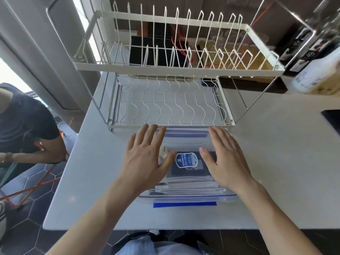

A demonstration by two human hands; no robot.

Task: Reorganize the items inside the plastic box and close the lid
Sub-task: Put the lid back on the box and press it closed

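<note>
Kitchen: dish rack (pixel 165 70) on counter (pixel 276 144)

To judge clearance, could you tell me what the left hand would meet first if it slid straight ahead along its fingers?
Probably the front rail of the dish rack, just beyond the left hand; the height gap is unclear.

The left hand (pixel 147 159) and right hand (pixel 227 159) cover both sides of the clear lid (pixel 185 142), so what lies in the plastic box (pixel 184 197) beneath them cannot be told. Print on the blue label (pixel 186 160) is too small to read. The picture's right edge cuts off the bottles (pixel 312 52), which are blurred. A seated person (pixel 24 126) is cut off at the left edge.
</note>
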